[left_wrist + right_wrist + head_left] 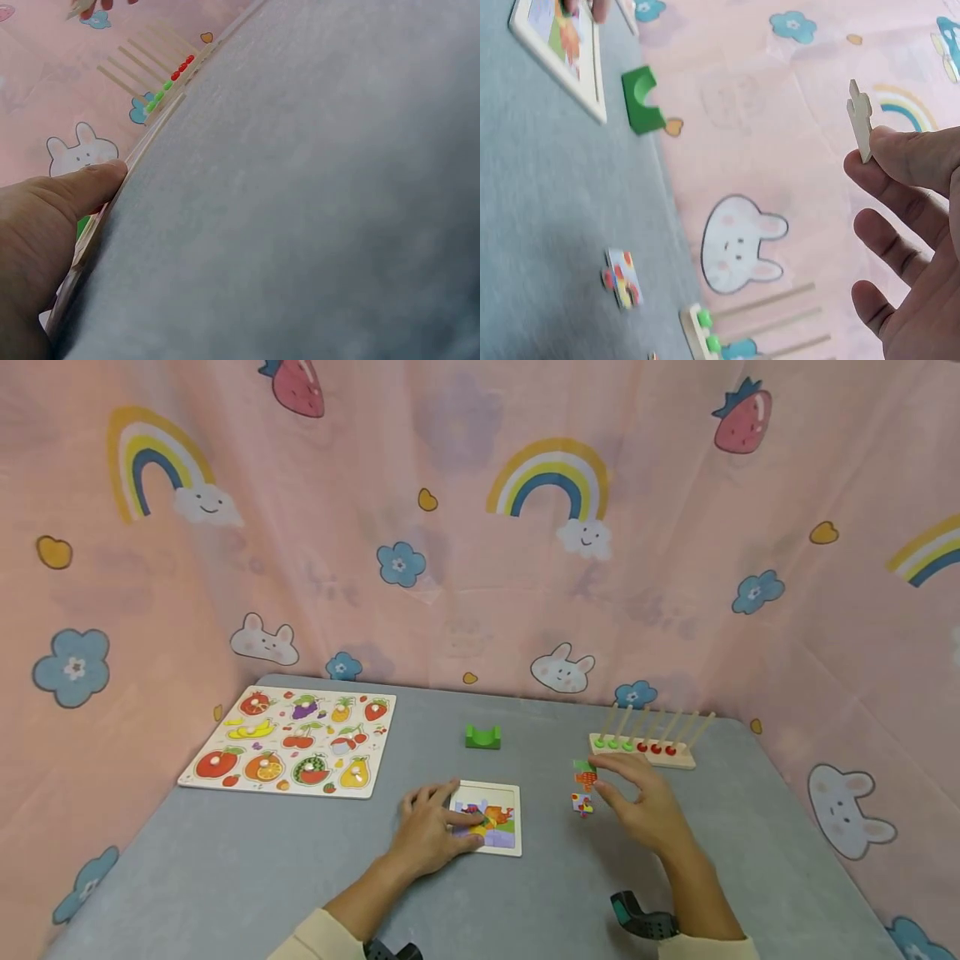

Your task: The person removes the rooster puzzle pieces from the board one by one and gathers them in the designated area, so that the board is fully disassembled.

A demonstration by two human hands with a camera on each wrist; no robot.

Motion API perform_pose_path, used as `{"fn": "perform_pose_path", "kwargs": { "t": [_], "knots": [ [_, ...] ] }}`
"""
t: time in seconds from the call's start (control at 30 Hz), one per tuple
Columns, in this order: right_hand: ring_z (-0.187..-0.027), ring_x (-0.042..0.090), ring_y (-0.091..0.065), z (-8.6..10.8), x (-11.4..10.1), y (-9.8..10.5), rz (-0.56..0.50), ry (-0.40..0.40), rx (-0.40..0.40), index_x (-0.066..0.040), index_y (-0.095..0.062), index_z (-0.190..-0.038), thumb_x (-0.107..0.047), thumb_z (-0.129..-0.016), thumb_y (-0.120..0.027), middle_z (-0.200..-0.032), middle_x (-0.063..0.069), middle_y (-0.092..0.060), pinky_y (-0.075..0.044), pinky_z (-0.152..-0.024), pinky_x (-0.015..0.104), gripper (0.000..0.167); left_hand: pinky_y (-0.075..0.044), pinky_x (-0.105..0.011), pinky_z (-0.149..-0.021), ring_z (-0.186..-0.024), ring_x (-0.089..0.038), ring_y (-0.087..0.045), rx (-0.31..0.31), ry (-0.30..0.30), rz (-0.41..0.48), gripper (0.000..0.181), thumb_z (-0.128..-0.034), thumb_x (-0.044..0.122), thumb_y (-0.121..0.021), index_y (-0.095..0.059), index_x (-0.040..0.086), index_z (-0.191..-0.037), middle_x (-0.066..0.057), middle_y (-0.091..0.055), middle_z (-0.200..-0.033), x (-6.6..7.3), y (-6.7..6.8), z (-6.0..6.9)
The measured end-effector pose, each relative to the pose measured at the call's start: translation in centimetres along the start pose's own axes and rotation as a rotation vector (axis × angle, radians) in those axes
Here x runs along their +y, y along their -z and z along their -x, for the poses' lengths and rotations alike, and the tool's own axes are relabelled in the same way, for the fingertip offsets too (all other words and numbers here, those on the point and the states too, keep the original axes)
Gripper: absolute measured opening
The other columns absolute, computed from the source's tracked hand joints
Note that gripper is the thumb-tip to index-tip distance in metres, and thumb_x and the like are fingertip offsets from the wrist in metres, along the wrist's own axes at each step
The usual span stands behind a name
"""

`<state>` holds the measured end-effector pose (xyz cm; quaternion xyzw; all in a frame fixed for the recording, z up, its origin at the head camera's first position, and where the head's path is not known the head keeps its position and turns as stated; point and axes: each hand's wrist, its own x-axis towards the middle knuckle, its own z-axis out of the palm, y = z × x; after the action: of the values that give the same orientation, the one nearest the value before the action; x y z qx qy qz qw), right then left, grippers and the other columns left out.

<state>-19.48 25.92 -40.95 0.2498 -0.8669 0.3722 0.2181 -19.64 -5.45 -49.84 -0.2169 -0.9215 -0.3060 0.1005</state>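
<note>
1. Presently aloft, one jigsaw piece point(861, 127): thin, pale-backed, apparently wooden, tabbed along its outline; held above the bench point(540, 910), at 2 o'clock of the puzzle frame point(480, 783).
2. Handling, as judged: light, stiff, perhaps a little slick on its printed face; the slender tabs look the likeliest part to chip. Best taken by the broad end, across the two flat faces, tabs left free.
3. Right hand point(641, 802): grip narrow, thumb and index finger pinching the piece near its lower end; the other three fingers spread apart, bent, clear of it. Forearm slants in from 5 o'clock of the piece.
4. Left hand point(431, 827): at the frame's 9 o'clock side, grip loose, index finger and thumb reaching over the picture; whether the fingertips cover a piece cannot be told. Forearm enters from 8 o'clock.
5. Second loose piece point(582, 804): flat on the bench at the frame's 3 o'clock, printed side up.
6. Surroundings, from the frame: green block point(483, 739) at 12 o'clock; fruit board point(277, 727) at 10; bead rack point(678, 760) at 2, beyond the right hand.
</note>
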Motion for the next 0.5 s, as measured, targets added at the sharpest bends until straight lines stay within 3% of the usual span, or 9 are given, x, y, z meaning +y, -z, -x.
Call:
{"fn": "perform_pose_path", "kwargs": {
  "t": [0.13,0.27,0.33,0.5],
  "knots": [
    [-0.112,0.013,-0.052,0.7,1.0,1.0,0.011,0.007,0.015,0.000,-0.067,-0.116,0.006,-0.082,-0.071,-0.116,0.009,-0.065,-0.030,-0.095,0.015,0.035,-0.018,-0.061,-0.099,-0.124,-0.034,-0.039,-0.001,0.000,-0.003,0.032,-0.0744,0.046,-0.079,-0.078,0.032,-0.103,-0.013,-0.047,-0.141,-0.1,-0.1,0.0],
    [-0.114,0.006,-0.048,1.6,2.0,2.1,0.041,-0.058,0.004,0.001,-0.065,-0.119,0.001,-0.086,-0.070,-0.119,0.010,-0.064,-0.031,-0.094,0.015,0.034,-0.018,-0.061,-0.098,-0.125,-0.034,-0.039,-0.003,-0.001,0.002,0.032,-0.0748,0.046,-0.079,-0.077,0.032,-0.103,-0.013,-0.047,-0.142,0.0,-0.1,0.0],
    [-0.116,0.006,-0.047,2.1,2.5,2.6,0.067,-0.108,-0.011,0.000,-0.065,-0.121,-0.004,-0.088,-0.069,-0.121,0.011,-0.062,-0.036,-0.095,0.024,0.033,-0.018,-0.061,-0.099,-0.125,-0.034,-0.038,-0.006,0.000,0.010,0.032,-0.0750,0.046,-0.079,-0.077,0.032,-0.103,-0.013,-0.047,-0.142,0.0,-0.1,-0.1],
    [-0.118,0.034,-0.048,3.0,4.0,3.9,0.104,-0.194,-0.029,0.001,-0.063,-0.122,-0.010,-0.092,-0.066,-0.124,0.019,-0.059,-0.036,-0.090,0.061,0.032,-0.017,-0.061,-0.099,-0.126,-0.034,-0.038,-0.009,0.008,0.022,0.031,-0.0751,0.045,-0.079,-0.077,0.032,-0.104,-0.013,-0.046,-0.142,0.0,0.0,0.0]
  ]
}}
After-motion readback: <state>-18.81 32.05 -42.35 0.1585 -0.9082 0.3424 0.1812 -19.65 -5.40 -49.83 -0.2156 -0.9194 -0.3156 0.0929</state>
